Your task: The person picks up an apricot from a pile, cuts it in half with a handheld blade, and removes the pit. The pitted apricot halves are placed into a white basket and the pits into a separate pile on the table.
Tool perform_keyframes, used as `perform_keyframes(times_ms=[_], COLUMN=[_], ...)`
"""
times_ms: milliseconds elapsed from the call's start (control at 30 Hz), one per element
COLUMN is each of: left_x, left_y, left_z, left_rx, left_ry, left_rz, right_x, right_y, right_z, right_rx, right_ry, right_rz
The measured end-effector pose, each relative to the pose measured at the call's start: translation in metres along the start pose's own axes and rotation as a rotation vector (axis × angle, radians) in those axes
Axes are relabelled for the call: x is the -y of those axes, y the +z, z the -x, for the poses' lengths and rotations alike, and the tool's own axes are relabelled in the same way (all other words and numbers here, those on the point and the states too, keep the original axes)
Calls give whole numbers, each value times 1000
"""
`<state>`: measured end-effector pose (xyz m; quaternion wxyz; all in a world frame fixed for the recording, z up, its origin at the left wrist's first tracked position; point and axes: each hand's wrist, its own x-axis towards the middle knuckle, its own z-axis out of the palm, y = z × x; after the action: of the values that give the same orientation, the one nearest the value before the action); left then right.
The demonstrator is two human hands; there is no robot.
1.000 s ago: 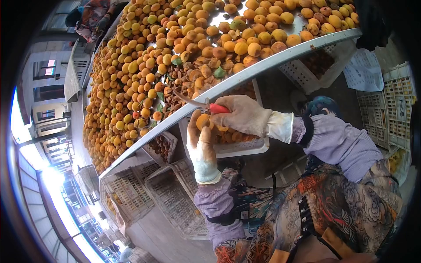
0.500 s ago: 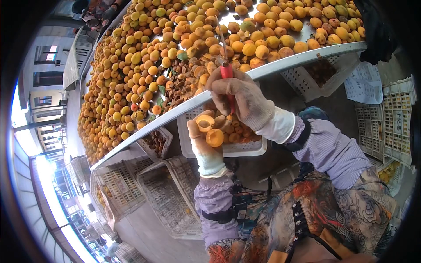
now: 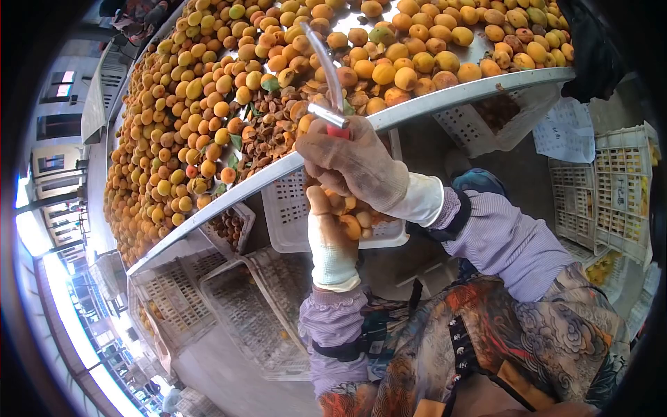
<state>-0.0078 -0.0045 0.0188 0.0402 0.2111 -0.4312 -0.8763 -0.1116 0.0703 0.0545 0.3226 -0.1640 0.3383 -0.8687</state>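
Observation:
My right hand (image 3: 365,163), in a stained glove, is closed round the red handle (image 3: 338,131) of a curved knife (image 3: 326,62). The blade points up over the metal table's edge. Just below it is my left hand (image 3: 329,240), also gloved, its thumb raised and its other fingers largely hidden. An orange apricot piece (image 3: 349,226) shows beside the left palm; whether the hand grips it is unclear. Beneath both hands stands a white crate (image 3: 283,221) with apricot pieces in it. Whole apricots (image 3: 201,104) are heaped on the table, with brown pits and scraps (image 3: 274,125) near its rim.
The metal table rim (image 3: 479,91) runs diagonally in front of me. Crates stand below it at the left (image 3: 257,320) and right (image 3: 479,128), and stacked crates (image 3: 611,187) are at far right. Another person's patterned sleeve (image 3: 139,21) shows at the top left.
The knife has swung from pointing left at the fruit to pointing upward. The apricot was opened into halves, which lay in my left hand; those halves are no longer visible on its fingers.

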Motion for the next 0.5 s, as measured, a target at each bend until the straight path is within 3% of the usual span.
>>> perform_keyframes(times_ms=[67,200,333,500], left_x=[-3,2,2,-6], left_y=[8,7,6,7], left_z=[3,4,4,6], left_rx=[-39,-89,-114,18], left_ry=[-45,13,-58,-103], left_rz=[-119,-178,56,271], right_x=[-2,-13,-6,-3], right_y=[3,-3,-5,-7], right_z=[0,-2,-6,-8], right_rx=[-18,-61,-232,-221], right_ry=[-1,-49,200,156], right_rz=[108,25,-32,-35])
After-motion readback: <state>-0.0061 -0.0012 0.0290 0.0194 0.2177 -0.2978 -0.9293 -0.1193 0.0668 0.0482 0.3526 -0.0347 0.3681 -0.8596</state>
